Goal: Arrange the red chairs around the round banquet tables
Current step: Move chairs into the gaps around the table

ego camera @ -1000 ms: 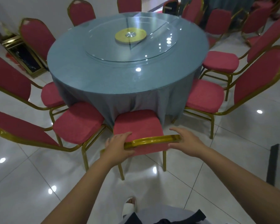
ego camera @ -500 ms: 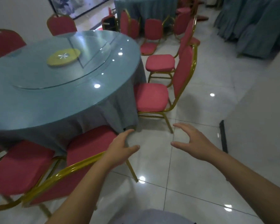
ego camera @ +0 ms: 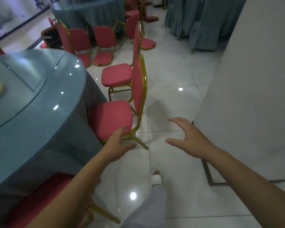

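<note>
My left fingers [ego camera: 121,131] are straight and loosely together, thumb held apart, holding nothing. They overlap the near corner of a red chair seat [ego camera: 112,118], but I cannot tell whether they touch it. My right fingers [ego camera: 177,120] are spread wide and gently bent, empty, above the white tiled floor [ego camera: 171,71]. Both my left hand [ego camera: 120,145] and my right hand [ego camera: 190,137] reach forward, palms down.

A second ago both hands gripped the gold top rail of a chair pushed in at the round desk [ego camera: 31,112]. They have since let go, and I have turned to my right along the rim. That placed chair [ego camera: 44,195] is now at lower left beneath my left forearm, its seat tucked under the blue cloth.

The chair in front of me faces the desk, its seat close to the cloth and its gold-framed backrest [ego camera: 137,83] upright on the aisle side. A second chair [ego camera: 116,74] stands just beyond it, set a little away from the desk. More red chairs [ego camera: 104,40] cluster near a farther desk [ego camera: 89,12]. A pale wall [ego camera: 253,79] rises on my right, and my slippered foot [ego camera: 157,177] steps forward.

I judge one place finished and the next chair along the rim about to be adjusted.
</note>
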{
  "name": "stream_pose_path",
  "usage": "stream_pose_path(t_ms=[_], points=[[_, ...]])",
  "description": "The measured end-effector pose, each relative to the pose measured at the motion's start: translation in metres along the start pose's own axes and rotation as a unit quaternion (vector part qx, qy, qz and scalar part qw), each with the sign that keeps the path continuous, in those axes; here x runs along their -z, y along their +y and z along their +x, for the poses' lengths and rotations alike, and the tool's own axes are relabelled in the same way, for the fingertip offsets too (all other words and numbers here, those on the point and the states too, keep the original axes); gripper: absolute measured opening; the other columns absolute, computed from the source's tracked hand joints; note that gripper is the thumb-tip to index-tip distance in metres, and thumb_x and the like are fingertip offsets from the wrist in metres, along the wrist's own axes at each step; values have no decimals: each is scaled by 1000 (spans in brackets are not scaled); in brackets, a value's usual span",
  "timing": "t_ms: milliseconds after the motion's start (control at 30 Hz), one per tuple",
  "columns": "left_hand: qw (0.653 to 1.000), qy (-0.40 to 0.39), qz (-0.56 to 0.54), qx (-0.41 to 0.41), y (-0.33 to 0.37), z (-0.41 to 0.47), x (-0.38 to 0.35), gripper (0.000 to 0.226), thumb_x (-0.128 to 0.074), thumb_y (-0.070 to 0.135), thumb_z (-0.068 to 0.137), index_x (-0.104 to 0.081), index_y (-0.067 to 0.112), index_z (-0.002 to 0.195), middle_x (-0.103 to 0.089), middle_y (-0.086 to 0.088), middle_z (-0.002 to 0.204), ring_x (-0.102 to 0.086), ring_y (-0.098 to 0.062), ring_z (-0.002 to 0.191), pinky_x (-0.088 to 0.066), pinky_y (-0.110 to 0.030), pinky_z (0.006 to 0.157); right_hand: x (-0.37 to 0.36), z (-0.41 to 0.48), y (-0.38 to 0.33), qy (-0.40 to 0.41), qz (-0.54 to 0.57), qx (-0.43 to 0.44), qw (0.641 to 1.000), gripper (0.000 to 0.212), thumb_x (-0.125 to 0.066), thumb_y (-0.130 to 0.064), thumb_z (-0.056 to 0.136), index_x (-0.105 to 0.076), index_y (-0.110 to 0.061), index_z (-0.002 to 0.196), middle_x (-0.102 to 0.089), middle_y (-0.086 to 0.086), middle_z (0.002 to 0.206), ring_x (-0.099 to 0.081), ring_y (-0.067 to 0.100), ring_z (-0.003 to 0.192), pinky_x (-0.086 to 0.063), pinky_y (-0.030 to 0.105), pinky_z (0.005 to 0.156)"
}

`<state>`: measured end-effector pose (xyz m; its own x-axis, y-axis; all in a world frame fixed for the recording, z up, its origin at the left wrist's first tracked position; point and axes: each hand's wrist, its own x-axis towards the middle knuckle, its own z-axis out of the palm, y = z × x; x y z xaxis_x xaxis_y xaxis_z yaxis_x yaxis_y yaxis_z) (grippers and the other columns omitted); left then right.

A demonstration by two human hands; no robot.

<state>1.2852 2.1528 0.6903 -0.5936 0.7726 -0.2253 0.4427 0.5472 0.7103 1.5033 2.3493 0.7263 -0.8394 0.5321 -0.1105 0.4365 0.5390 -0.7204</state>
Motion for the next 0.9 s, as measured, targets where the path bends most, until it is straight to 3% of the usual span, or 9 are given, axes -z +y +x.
stream_pose_path(t_ms=[167, 333, 500, 700, 800, 900], points=[[997, 8, -77, 13, 39, 151, 4, 85, -77, 30, 83, -28, 24, 152, -36, -5, 152, -41, -27, 136, -40, -33, 100, 54, 102, 23, -6, -21, -31, 999, 76, -72, -52, 83, -36, -40, 149, -30, -12, 157, -31, 11, 142, -32, 39, 117], [991, 5, -129, 43, 67, 274, 21, 93, -78, 32, 81, -22, 22, 154, -33, -7, 154, -39, -29, 138, -38, -49, 111, 96, 193, 33, -23, -50, -36, 998, 76, -70, -55, 83, -33, -44, 149, -26, -11, 159, -26, 10, 145, -27, 41, 119], [979, 19, -176, 100, 84, 357, 25, 108, -83, 30, 76, -10, 27, 156, -36, -15, 150, -48, -38, 130, -45, -55, 104, 114, 272, 44, -41, -41, -26, 998, 77, -69, -53, 84, -30, -44, 150, -23, -14, 159, -26, 9, 144, -27, 34, 117], [980, 56, -137, 134, 78, 415, 8, 106, -84, 35, 73, -17, 19, 154, -32, -9, 152, -36, -31, 138, -39, -52, 110, 119, 405, 55, -116, -64, 48, 990, 80, -72, -50, 83, -28, -43, 150, -24, -12, 158, -29, 13, 143, -29, 31, 113], [972, 96, -138, 165, 68, 423, -5, 98, -83, 37, 73, -25, 26, 151, -36, 0, 145, -41, -21, 131, -41, -46, 108, 111, 477, 48, -169, -97, 104, 975, 88, -73, -48, 82, -20, -44, 152, -17, -7, 162, -23, 19, 147, -30, 41, 117], [957, 123, -138, 222, 65, 427, -15, 80, -78, 34, 76, -34, 34, 143, -46, 10, 121, -50, -2, 101, -46, -21, 85, 103, 546, 37, -237, -148, 171, 945, 96, -75, -43, 81, -11, -49, 152, -6, -2, 165, -13, 26, 150, -25, 50, 119]])
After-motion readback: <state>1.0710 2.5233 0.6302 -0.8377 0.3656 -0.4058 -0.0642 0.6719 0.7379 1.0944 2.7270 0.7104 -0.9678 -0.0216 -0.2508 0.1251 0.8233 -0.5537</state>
